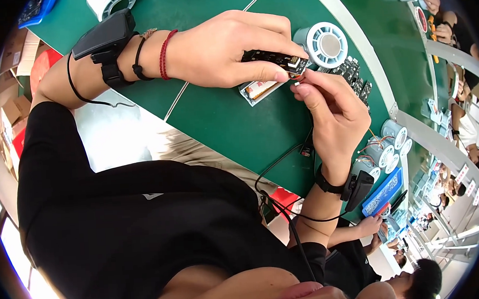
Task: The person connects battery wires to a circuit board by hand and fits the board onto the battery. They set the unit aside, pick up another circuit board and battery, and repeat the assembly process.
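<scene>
My left hand [234, 49] is closed round a small black circuit board [278, 59], with thumb and fingers on its long edges. A white socket shows near the board's right end. Just below that end, my right hand [337, 109] pinches a tiny white plug [297, 83], and a bit of coloured wire shows between the hands. The plug appears apart from the socket. Under my left hand, partly hidden, a light-coloured rectangular part [261, 90] with a printed label lies on the green table [224, 120]. Beyond my fingertips stands a pale blue round housing [325, 43] with a slotted rim.
A pile of black circuit boards [355, 76] lies right of my hands. Several pale blue housings with wires [380, 152] stand farther right, near a blue tray [382, 192]. Black cables [273, 166] hang by my right wrist. Other people work along the line at right.
</scene>
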The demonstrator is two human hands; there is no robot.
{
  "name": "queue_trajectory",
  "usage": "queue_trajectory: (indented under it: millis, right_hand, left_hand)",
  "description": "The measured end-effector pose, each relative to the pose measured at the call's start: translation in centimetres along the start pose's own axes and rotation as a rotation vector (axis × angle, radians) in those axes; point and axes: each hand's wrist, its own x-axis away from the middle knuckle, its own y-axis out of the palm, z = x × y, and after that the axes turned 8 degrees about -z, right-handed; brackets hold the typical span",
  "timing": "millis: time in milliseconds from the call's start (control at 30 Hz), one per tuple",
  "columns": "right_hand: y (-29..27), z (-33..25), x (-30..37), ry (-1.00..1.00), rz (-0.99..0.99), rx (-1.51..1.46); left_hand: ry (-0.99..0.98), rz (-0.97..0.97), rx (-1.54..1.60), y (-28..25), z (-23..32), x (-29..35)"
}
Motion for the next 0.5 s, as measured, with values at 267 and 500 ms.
queue_trajectory:
  millis: [267, 500]
  right_hand:
    - [-0.01, -0.27, -0.53, -0.238, -0.025, 0.349]
    - [0.48, 0.07, -0.66, -0.353, 0.042, 0.512]
  left_hand:
    - [0.017, 0.007, -0.021, 0.01, -0.09, -0.05]
    - [-0.006, -0.008, -0.012, -0.2, 0.1, -0.14]
